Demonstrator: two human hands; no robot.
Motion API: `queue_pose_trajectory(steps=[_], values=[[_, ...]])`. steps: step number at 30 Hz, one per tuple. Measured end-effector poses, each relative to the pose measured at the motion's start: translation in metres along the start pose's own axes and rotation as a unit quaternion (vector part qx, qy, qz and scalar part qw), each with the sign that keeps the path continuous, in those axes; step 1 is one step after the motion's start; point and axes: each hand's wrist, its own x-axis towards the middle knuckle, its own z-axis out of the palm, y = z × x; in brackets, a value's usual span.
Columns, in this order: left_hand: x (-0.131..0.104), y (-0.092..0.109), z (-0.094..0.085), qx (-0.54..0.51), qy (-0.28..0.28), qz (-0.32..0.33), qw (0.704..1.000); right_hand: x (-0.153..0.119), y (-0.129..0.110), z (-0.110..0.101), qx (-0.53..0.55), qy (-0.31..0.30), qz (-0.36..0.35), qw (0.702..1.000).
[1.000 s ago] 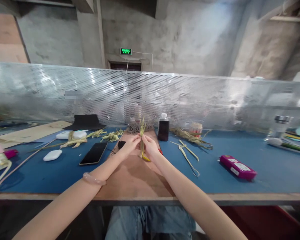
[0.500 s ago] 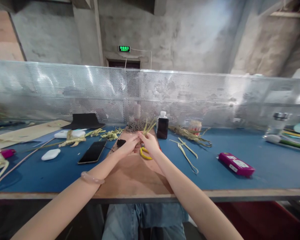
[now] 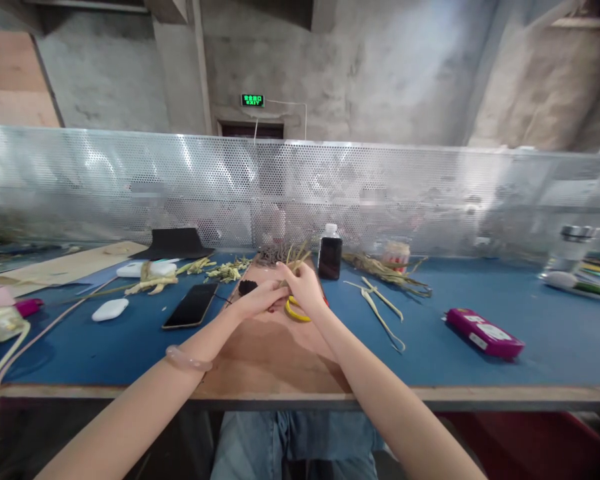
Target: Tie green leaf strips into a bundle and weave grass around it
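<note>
Both my hands meet over a brown board [image 3: 275, 363] at the middle of the table. My right hand [image 3: 304, 288] is closed around thin, dry, yellow-green plant strips [image 3: 295, 255], whose ends stick up past the fingers. Just left and lower, my left hand [image 3: 261, 298] pinches the near end of the strips, though its fingertips are partly hidden. Below my right hand lies a yellow loop handle [image 3: 297, 311], seemingly of scissors; the rest is covered. A small black object [image 3: 247, 287] rests left of my left hand, and a grey coiled bundle [image 3: 279, 254] lies beyond.
Left of the board are a phone [image 3: 191, 306], a white case [image 3: 111, 309] and plant pieces [image 3: 229, 270]. A dark bottle [image 3: 331, 253], loose pale strips [image 3: 380, 310] and a purple packet [image 3: 484, 333] stand or lie to the right. Behind runs a perforated metal screen [image 3: 205, 187].
My left hand has moved slightly down and away from the right fingertips, opening a small gap between the hands. The whole view has shifted a little.
</note>
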Motion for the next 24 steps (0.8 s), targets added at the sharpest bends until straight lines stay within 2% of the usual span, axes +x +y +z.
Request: queue_pose_trajectory(steps=[4, 8, 14, 21, 24], values=[[-0.001, 0.001, 0.002, 0.001, 0.006, 0.014, 1.000, 0.001, -0.001, 0.000, 0.022, -0.047, -0.001, 0.999], [-0.002, 0.004, 0.002, -0.009, 0.014, 0.019, 1.000, 0.005, 0.000, -0.004, 0.054, -0.063, 0.001, 0.997], [0.000, 0.001, 0.003, -0.013, 0.028, 0.028, 0.999, 0.008, 0.001, -0.005, 0.094, -0.120, 0.005, 0.988], [0.003, 0.001, 0.007, -0.021, 0.077, 0.064, 0.995, 0.006, -0.008, -0.008, 0.077, -0.108, -0.046, 0.990], [0.006, 0.003, 0.011, -0.041, 0.094, 0.073, 0.992, 0.005, -0.016, -0.011, 0.106, -0.103, -0.047, 0.988]])
